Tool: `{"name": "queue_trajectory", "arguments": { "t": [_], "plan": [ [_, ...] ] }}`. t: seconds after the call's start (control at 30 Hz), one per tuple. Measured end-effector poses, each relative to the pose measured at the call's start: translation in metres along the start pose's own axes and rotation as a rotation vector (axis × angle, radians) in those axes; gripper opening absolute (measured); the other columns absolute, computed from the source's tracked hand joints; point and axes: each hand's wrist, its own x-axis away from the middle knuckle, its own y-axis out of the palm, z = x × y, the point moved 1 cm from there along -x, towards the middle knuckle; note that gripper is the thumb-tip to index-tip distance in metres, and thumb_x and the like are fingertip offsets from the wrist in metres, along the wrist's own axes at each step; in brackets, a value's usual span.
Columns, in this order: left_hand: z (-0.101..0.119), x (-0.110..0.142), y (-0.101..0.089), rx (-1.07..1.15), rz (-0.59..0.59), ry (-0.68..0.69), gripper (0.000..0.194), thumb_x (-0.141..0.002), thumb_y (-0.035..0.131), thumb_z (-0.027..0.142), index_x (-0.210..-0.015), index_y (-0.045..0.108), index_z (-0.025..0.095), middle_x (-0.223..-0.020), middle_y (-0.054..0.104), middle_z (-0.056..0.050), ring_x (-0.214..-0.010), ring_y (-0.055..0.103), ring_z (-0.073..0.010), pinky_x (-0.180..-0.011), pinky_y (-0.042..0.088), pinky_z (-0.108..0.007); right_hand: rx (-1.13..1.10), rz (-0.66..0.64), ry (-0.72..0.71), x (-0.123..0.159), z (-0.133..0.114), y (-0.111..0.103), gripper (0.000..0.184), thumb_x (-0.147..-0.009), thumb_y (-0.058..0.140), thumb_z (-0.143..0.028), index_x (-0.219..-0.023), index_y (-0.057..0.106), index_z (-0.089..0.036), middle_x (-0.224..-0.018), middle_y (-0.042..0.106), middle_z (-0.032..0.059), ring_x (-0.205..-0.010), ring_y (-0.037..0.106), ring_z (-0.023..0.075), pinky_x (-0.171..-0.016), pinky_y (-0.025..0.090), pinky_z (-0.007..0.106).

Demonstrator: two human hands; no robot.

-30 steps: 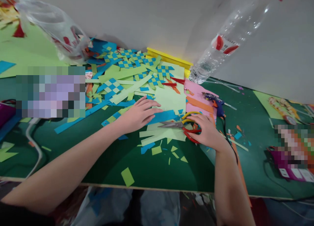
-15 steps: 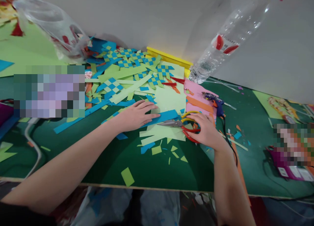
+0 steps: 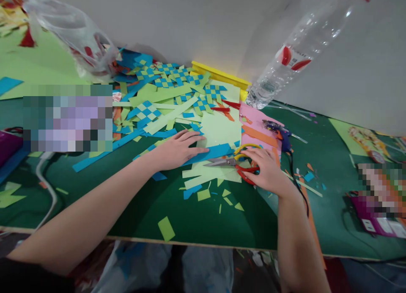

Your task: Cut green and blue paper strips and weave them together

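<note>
My left hand (image 3: 176,150) lies palm down on the paper with its fingers stretched out. Its fingertips touch a blue paper strip (image 3: 218,150) on the table. A pair of scissors (image 3: 225,162) with one yellow and one red handle is in my right hand (image 3: 266,168). The blades point left, just below the blue strip and over several pale green strips (image 3: 211,175). Under and beyond the strip is a pale green sheet (image 3: 222,128). Blue-and-green woven paper fish (image 3: 146,111) lie in a pile behind my left hand.
A plastic bottle (image 3: 285,58) leans against the wall. Beside it are a yellow strip (image 3: 218,76), pink paper (image 3: 252,115) and a blue glue gun (image 3: 285,144) with a black cord. A plastic bag (image 3: 72,34) stands back left. Paper scraps (image 3: 204,194) litter the green table (image 3: 133,216).
The view has shifted slightly. My left hand stays on the blue strip and my right hand keeps hold of the scissors.
</note>
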Motion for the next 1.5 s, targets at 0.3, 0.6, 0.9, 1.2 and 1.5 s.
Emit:
{"name": "queue_trajectory", "arguments": {
  "t": [0.3,0.6,0.9,1.2,1.5],
  "plan": [
    [-0.002,0.001,0.002,0.019,0.017,0.002,0.042,-0.099,0.038,0.023,-0.138,0.05,0.034,-0.149,0.041,-0.005,-0.143,0.027,-0.0257,-0.118,0.021,-0.048,-0.042,-0.013,-0.023,-0.006,-0.013,0.001,0.043,-0.083,0.063,-0.036,-0.124,0.054,-0.027,-0.126,0.06,0.0104,-0.122,0.052,0.0328,-0.103,0.036,0.055],
    [-0.002,0.001,0.001,0.02,0.017,0.002,0.042,-0.099,0.039,0.023,-0.138,0.049,0.034,-0.15,0.04,-0.005,-0.143,0.027,-0.0257,-0.118,0.02,-0.048,-0.026,-0.034,-0.006,-0.012,-0.022,0.005,0.045,-0.084,0.063,-0.037,-0.125,0.053,-0.025,-0.127,0.058,0.0112,-0.123,0.051,0.0324,-0.104,0.035,0.055],
    [0.006,-0.003,-0.001,-0.042,0.094,-0.034,0.036,-0.1,0.039,0.029,-0.134,0.054,0.027,-0.144,0.048,-0.007,-0.14,0.034,-0.0244,-0.119,0.018,-0.05,-0.044,-0.012,-0.015,-0.007,-0.016,0.002,0.044,-0.082,0.066,-0.036,-0.122,0.054,-0.026,-0.126,0.06,0.01,-0.121,0.053,0.0319,-0.103,0.036,0.054],
    [-0.002,0.0,-0.009,0.061,0.149,0.044,0.031,-0.1,0.041,0.032,-0.105,0.07,0.023,-0.126,0.061,-0.005,-0.132,0.042,-0.0231,-0.111,0.035,-0.043,-0.058,-0.015,-0.003,-0.003,-0.007,0.0,0.043,-0.082,0.065,-0.035,-0.122,0.053,-0.025,-0.126,0.061,0.0099,-0.124,0.051,0.0309,-0.102,0.036,0.051],
    [-0.003,0.003,-0.003,0.042,0.045,0.043,0.038,-0.1,0.04,0.034,-0.134,0.055,0.031,-0.143,0.048,-0.005,-0.14,0.032,-0.0243,-0.115,0.027,-0.045,-0.073,0.007,0.005,-0.004,-0.006,-0.003,0.044,-0.08,0.067,-0.036,-0.12,0.054,-0.024,-0.124,0.062,0.0095,-0.123,0.052,0.031,-0.103,0.035,0.05]
  ]
}}
